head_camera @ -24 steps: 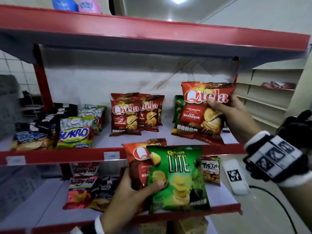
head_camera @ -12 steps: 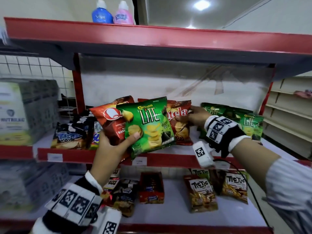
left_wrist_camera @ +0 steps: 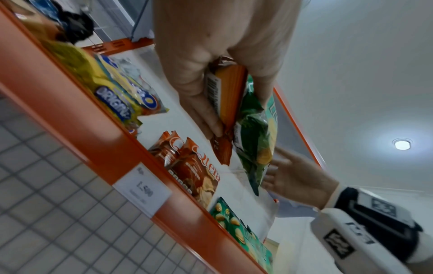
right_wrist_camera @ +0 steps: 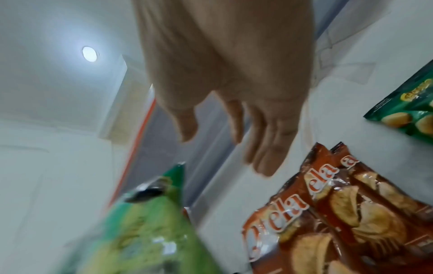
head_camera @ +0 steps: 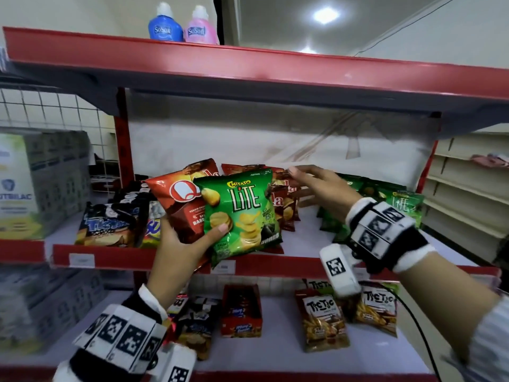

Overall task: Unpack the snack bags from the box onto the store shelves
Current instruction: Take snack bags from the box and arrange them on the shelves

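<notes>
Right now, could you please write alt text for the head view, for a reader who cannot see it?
A person's left hand holds a green Chitato Lite bag and a red Qtela bag together in front of a red store shelf, while the empty right hand hovers open over Qtela bags standing on the shelf. More green Lite bags stand to the right.

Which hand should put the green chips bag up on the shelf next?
Probably the right hand. It is open and holds nothing, beside the green Lite bag and near the green bags on the shelf. The left hand is busy gripping that bag together with a red Qtela bag.
</notes>
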The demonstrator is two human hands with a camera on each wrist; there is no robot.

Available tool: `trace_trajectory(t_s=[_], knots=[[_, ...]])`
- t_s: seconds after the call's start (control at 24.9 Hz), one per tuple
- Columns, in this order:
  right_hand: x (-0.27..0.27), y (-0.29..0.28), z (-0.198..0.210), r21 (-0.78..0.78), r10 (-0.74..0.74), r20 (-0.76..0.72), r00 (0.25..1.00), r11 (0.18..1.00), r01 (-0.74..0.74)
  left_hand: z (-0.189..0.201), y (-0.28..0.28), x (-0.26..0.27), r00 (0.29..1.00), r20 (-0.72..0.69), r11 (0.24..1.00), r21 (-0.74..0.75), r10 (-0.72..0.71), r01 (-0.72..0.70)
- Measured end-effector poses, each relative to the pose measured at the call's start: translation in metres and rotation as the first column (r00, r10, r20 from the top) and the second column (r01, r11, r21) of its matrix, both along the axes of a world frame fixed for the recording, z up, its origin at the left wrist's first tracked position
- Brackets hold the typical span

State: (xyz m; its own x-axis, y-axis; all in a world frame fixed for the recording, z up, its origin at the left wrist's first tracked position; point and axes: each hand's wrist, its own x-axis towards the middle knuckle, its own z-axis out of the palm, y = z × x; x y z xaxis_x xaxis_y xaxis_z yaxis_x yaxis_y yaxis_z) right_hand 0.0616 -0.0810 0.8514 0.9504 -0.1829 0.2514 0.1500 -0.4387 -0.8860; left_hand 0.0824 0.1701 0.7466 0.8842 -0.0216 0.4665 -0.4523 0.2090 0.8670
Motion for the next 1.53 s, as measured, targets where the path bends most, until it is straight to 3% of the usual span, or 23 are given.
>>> trace_trajectory(t_s=[0.08, 0.16, 0.4, 0.56, 0.72, 0.88, 0.97, 1.05, 1.09, 1.17, 1.25, 1.33, 1.41, 1.53], knots=[[-0.034, 0.002, -0.001, -0.049, 0.174, -0.050, 0.984, 0.983, -0.176, 0.000, -0.022, -0.004, 0.999, 0.018, 0.999, 0.003, -0.046, 0.046], [-0.053, -0.007, -0.011, -0.143, 0.170, -0.086, 0.982, 0.973, -0.181, -0.002, -0.048, -0.011, 0.993, 0.031, 0.994, 0.000, -0.110, 0.110], [-0.069, -0.113, -0.017, 0.040, -0.113, -0.019, 0.993, 0.993, 0.114, -0.006, -0.095, -0.025, 0.990, 0.029, 0.990, -0.007, -0.139, 0.139], [-0.061, -0.206, -0.020, 0.097, -0.439, 0.016, 0.898, 0.895, 0.435, -0.010, -0.103, -0.024, 0.993, -0.002, 0.993, 0.010, -0.118, 0.118], [-0.039, -0.261, -0.050, -0.113, -0.658, -0.149, 0.738, 0.753, 0.648, -0.017, -0.107, -0.024, 0.993, -0.037, 0.989, 0.087, -0.115, 0.118], [-0.027, -0.264, -0.070, -0.175, -0.615, -0.268, 0.742, 0.788, 0.590, -0.019, -0.110, -0.023, 0.986, -0.052, 0.979, 0.125, -0.157, 0.163], [-0.029, -0.257, -0.063, -0.284, -0.645, -0.212, 0.734, 0.759, 0.586, -0.019, -0.111, -0.024, 0.982, -0.061, 0.975, 0.123, -0.178, 0.185], [-0.035, -0.235, -0.047, -0.430, -0.688, -0.052, 0.723, 0.669, 0.606, -0.019, -0.113, -0.025, 0.980, -0.071, 0.974, 0.116, -0.187, 0.194], [-0.039, -0.216, -0.037, -0.438, -0.654, 0.048, 0.755, 0.665, 0.605, -0.019, -0.115, -0.025, 0.979, -0.075, 0.973, 0.118, -0.191, 0.199], [-0.050, -0.169, -0.022, -0.391, -0.426, 0.122, 0.897, 0.810, 0.437, -0.018, -0.120, -0.025, 0.977, -0.071, 0.970, 0.131, -0.199, 0.207], [-0.062, -0.118, -0.016, -0.273, -0.087, -0.026, 0.996, 0.959, 0.076, -0.015, -0.126, -0.026, 0.978, -0.059, 0.966, 0.158, -0.200, 0.207], [-0.062, -0.079, -0.021, -0.132, 0.144, -0.149, 0.978, 0.978, -0.164, -0.013, -0.127, -0.026, 0.979, -0.052, 0.962, 0.181, -0.198, 0.204], [-0.045, -0.060, -0.033, -0.074, 0.182, -0.173, 0.968, 0.978, -0.197, -0.011, -0.124, -0.024, 0.979, -0.064, 0.960, 0.195, -0.192, 0.201], [-0.011, -0.051, -0.042, 0.024, 0.060, -0.114, 0.992, 0.998, -0.057, -0.009, -0.108, -0.016, 0.981, -0.125, 0.963, 0.207, -0.151, 0.174]])
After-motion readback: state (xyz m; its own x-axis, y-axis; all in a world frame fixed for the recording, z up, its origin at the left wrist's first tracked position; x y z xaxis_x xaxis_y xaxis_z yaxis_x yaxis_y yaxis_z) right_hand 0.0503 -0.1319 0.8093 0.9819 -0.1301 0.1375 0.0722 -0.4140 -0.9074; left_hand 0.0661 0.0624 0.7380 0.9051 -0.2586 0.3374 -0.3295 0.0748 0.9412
